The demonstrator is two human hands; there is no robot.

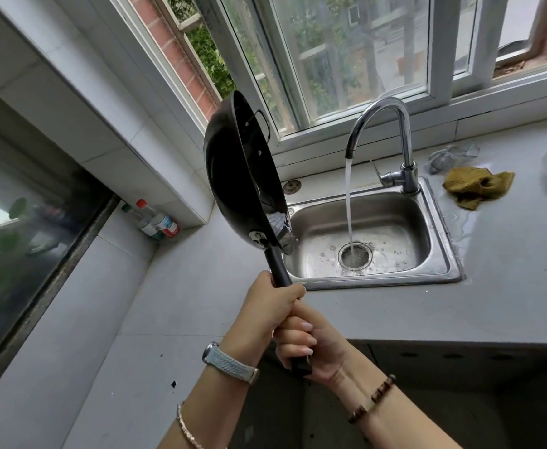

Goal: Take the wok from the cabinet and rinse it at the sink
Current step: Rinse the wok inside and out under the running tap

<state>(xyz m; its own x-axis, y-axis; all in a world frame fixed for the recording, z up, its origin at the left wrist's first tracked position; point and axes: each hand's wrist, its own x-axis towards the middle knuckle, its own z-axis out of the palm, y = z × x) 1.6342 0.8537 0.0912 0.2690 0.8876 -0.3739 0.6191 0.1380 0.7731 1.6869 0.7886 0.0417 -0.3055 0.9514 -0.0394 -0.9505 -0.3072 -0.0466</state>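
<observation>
Over the left rim of the worktop's sink (440,222), the wok (233,176) is held tilted on edge by its long handle (278,264), round which the grip of the left hand (270,307) and, behind it, the right hand (314,350) is closed tight; stiff, wet and presumably front-heavy, it is judged best controlled there.

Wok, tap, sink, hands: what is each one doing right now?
Wok: tipped on edge, held up left of the stream.
Tap: on, running.
Sink: wet, stream falling into the drain.
Left hand: grips the wok's handle.
Right hand: grips the handle lower down.
Cloth: crumpled on the counter.
</observation>
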